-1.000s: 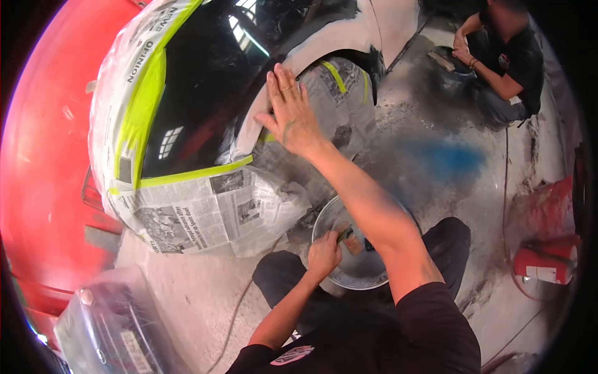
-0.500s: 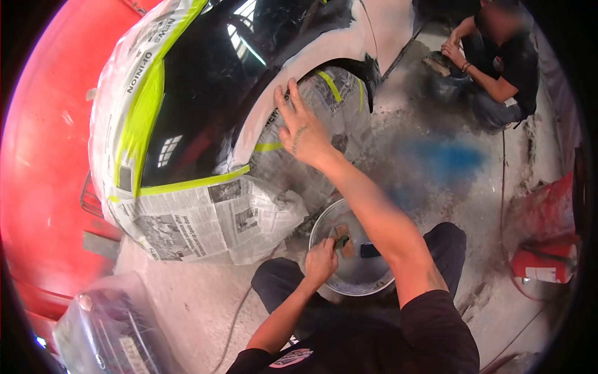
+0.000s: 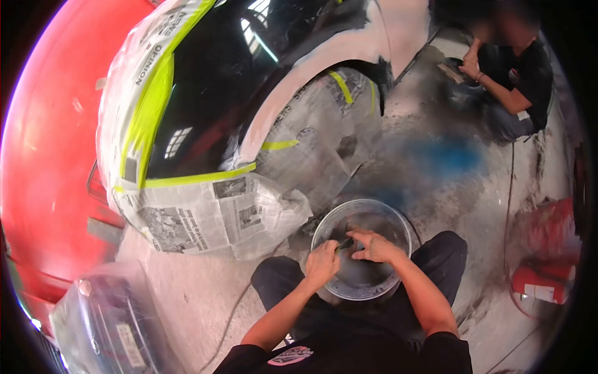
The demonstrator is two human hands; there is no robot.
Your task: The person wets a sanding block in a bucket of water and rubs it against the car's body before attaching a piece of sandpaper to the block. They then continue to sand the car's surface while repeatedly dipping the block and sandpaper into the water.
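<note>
A round bucket (image 3: pixel 408 234) with a pale rim stands between my knees, with murky grey contents. My left hand (image 3: pixel 322 264) is closed over the bucket's left side, on a small dark piece I cannot make out. My right hand (image 3: pixel 372 247) is over the middle of the bucket, fingers stretched and apart, its fingertips close to the left hand's. Just beyond is a car body panel with glossy black paint (image 3: pixel 212 106) and a pinkish filler-coloured wheel arch (image 3: pixel 268 118). Newspaper (image 3: pixel 230 218) masks the part below, edged with yellow-green tape (image 3: pixel 199 179).
Another person (image 3: pixel 523 93) crouches at the upper right, hands over a dark container. Red containers (image 3: pixel 548 274) stand at the right. A plastic-wrapped part (image 3: pixel 118 324) lies at the lower left, beside a red car body (image 3: pixel 56 156). A cable (image 3: pixel 233 318) runs along the floor.
My right hand has left the wheel arch and come down and back into the bucket beside my left hand. The left hand stays at the bucket's left side.
</note>
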